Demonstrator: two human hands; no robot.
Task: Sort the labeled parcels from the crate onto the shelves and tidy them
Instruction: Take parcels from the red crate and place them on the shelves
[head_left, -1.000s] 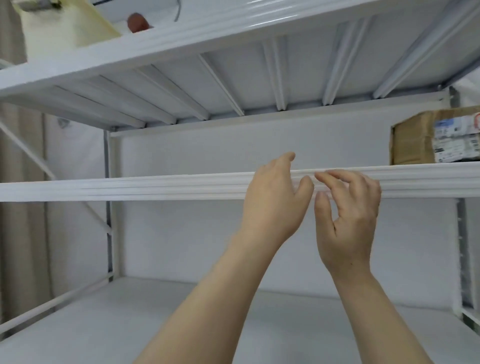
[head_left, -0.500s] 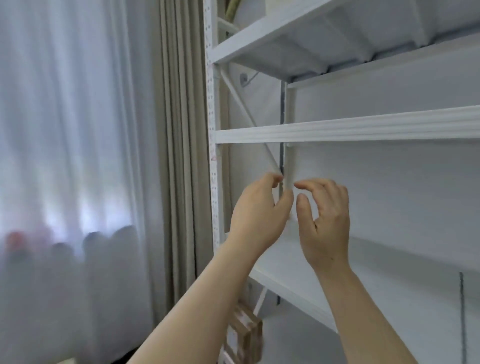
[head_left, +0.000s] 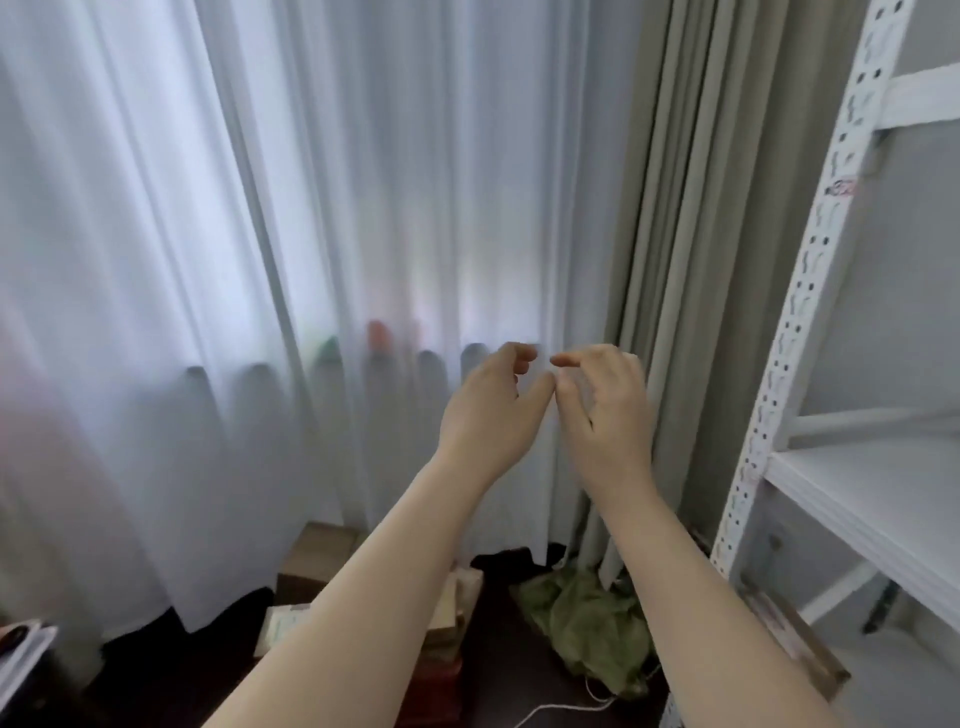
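two empty grips, left (head_left: 493, 410) and right (head_left: 608, 415), beside one white rack (head_left: 811, 260)

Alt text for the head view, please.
Left hand and right hand hover side by side, empty, fingers loosely curled, before a white curtain. Cardboard parcels lie on the floor below; a white shelf stands at right.

Two hands: left hand (head_left: 491, 415), right hand (head_left: 605, 415). One sheer curtain (head_left: 311, 208), one beige drape (head_left: 670, 260). One rack (head_left: 810, 270) with two shelves (head_left: 883, 499) in view. At least three blurred parcels (head_left: 317, 553) by the curtain, and one box (head_left: 795, 644) under the rack. One green cloth (head_left: 587, 623). One cord (head_left: 561, 709).
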